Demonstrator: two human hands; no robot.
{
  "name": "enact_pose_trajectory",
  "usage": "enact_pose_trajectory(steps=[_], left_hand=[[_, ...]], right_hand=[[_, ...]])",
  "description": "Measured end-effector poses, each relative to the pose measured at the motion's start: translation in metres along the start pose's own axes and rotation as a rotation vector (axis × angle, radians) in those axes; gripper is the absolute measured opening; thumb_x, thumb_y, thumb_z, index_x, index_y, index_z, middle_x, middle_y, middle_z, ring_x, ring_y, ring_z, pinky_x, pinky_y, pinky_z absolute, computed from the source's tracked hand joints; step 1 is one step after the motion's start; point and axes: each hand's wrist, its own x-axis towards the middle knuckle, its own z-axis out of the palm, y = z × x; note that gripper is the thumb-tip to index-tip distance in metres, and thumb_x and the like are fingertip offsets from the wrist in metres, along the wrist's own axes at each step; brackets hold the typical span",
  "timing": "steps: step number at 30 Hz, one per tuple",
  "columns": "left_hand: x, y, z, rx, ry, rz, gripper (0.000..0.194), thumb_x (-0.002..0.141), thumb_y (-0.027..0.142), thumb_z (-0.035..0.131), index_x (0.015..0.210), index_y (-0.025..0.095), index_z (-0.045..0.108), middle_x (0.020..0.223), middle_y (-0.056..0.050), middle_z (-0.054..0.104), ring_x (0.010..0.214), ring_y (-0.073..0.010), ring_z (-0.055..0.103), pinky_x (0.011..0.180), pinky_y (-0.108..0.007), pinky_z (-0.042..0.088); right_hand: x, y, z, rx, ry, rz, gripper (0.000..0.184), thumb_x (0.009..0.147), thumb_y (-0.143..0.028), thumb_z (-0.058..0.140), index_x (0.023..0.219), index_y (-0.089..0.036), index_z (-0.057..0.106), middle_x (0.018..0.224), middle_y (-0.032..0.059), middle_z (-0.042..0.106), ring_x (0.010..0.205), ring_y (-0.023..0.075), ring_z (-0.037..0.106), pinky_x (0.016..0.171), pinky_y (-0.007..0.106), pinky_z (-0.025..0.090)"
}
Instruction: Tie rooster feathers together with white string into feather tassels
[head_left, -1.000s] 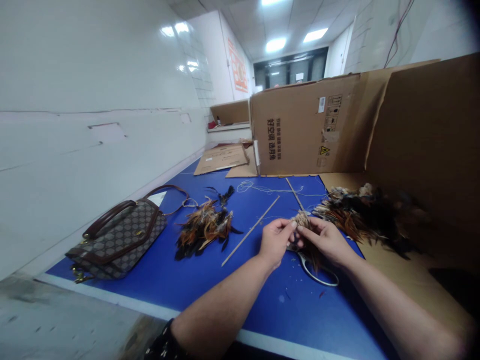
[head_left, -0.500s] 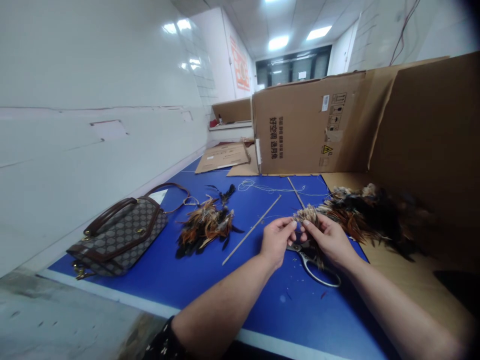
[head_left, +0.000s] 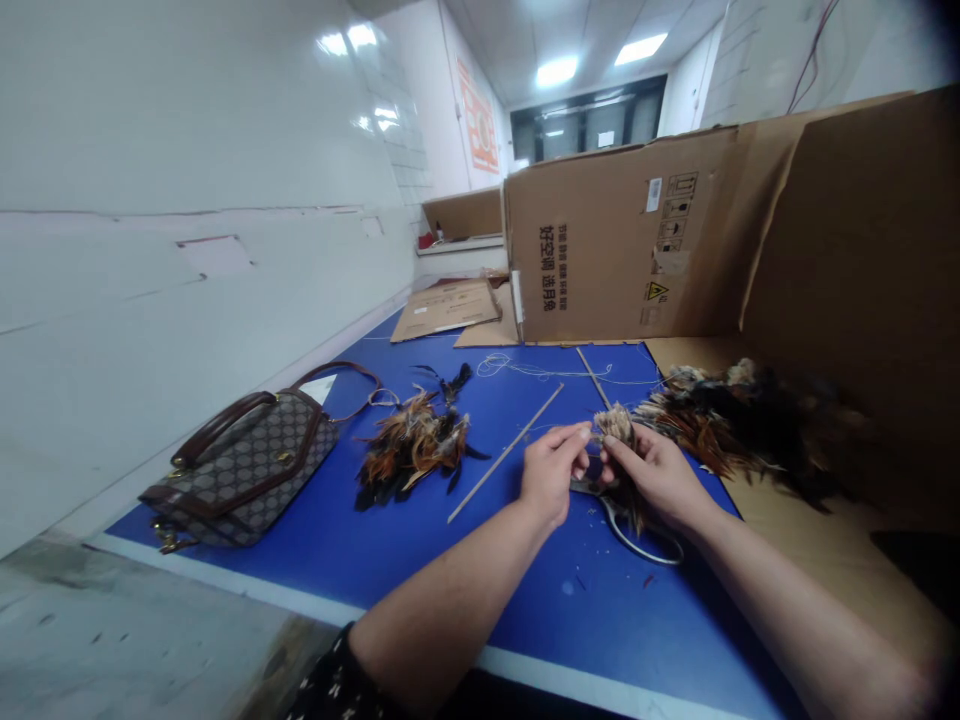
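My right hand [head_left: 660,475] is closed around a bundle of feathers [head_left: 616,424], its pale cut quill ends up and its darker feathers hanging below the fingers. Close against its left side, my left hand [head_left: 551,470] is closed in a pinch on a thin thread [head_left: 536,428] beside the bundle; the fingertips partly hide it. Under both hands lies a pair of scissors [head_left: 637,548] with one large handle loop showing. Beyond them, a loose coil of pale thread [head_left: 517,368] rests on the blue tabletop [head_left: 480,590].
Brown and black feathers lie in a pile [head_left: 416,440] on the left and a larger heap [head_left: 750,430] on cardboard at right. Two thin sticks, one nearer [head_left: 504,455], lie between. A patterned handbag [head_left: 247,465] sits far left. A large cardboard box [head_left: 600,250] stands behind.
My left hand has turned slightly and its fingertips have risen a little beside the bundle. The bundle stands a bit more upright in my right hand. The camera view has shifted slightly.
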Motion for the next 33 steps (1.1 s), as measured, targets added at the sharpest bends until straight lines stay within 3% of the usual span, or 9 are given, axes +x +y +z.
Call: enact_pose_trajectory(steps=[8,13,18,20,22,25,33], left_hand=[[0.001,0.009,0.000,-0.082,0.033,0.026,0.039,0.074,0.039,0.086,0.101,0.011,0.080,0.069,-0.003,0.061,0.062,-0.0092,0.052,0.052,-0.021,0.034],[0.006,0.014,-0.003,-0.117,0.067,0.012,0.041,0.074,0.040,0.087,0.101,0.011,0.076,0.065,-0.001,0.061,0.059,-0.0095,0.054,0.052,-0.022,0.034],[0.016,0.026,-0.013,-0.158,0.133,0.095,0.039,0.076,0.043,0.084,0.093,0.015,0.065,0.097,-0.008,0.072,0.062,-0.0098,0.061,0.048,-0.021,0.033],[0.018,0.028,-0.015,-0.134,0.127,0.110,0.039,0.077,0.045,0.082,0.091,0.016,0.059,0.101,-0.010,0.073,0.062,-0.0106,0.063,0.047,-0.021,0.032],[0.017,0.025,-0.014,-0.098,0.094,0.081,0.040,0.078,0.045,0.082,0.089,0.016,0.057,0.089,-0.007,0.072,0.058,-0.0104,0.062,0.046,-0.020,0.032],[0.012,0.015,-0.009,-0.052,-0.002,0.001,0.040,0.076,0.043,0.084,0.092,0.014,0.063,0.074,-0.001,0.065,0.051,-0.0084,0.055,0.046,-0.021,0.031],[0.005,0.003,0.001,-0.054,-0.109,-0.077,0.041,0.073,0.045,0.086,0.091,0.009,0.073,0.072,-0.005,0.065,0.060,-0.0097,0.057,0.054,-0.022,0.035]], right_hand=[[-0.003,-0.007,0.002,-0.044,-0.013,0.015,0.038,0.093,-0.059,0.067,0.087,-0.022,0.060,0.060,0.0004,0.065,0.055,0.0163,0.060,0.058,0.029,0.049],[0.002,-0.002,-0.003,0.029,0.151,-0.001,0.041,0.087,-0.060,0.072,0.090,-0.024,0.053,0.071,-0.0004,0.067,0.052,0.0158,0.062,0.053,0.030,0.054],[0.009,0.005,-0.017,0.032,0.264,-0.043,0.041,0.087,-0.059,0.073,0.093,-0.023,0.053,0.079,-0.0003,0.068,0.053,0.0137,0.061,0.053,0.030,0.056],[0.009,0.004,-0.019,0.011,0.253,-0.046,0.041,0.087,-0.059,0.073,0.093,-0.023,0.054,0.081,0.0006,0.069,0.053,0.0126,0.060,0.052,0.027,0.054],[0.006,0.000,-0.016,0.000,0.217,-0.048,0.040,0.088,-0.059,0.072,0.092,-0.022,0.055,0.081,0.0010,0.069,0.054,0.0120,0.060,0.052,0.026,0.052],[0.001,-0.005,-0.007,-0.002,0.126,-0.054,0.039,0.089,-0.058,0.071,0.091,-0.022,0.055,0.079,0.0004,0.067,0.055,0.0122,0.059,0.052,0.026,0.049],[-0.001,-0.004,0.002,-0.008,0.027,-0.047,0.037,0.090,-0.058,0.070,0.091,-0.024,0.055,0.077,0.0000,0.066,0.055,0.0145,0.059,0.054,0.029,0.048]])
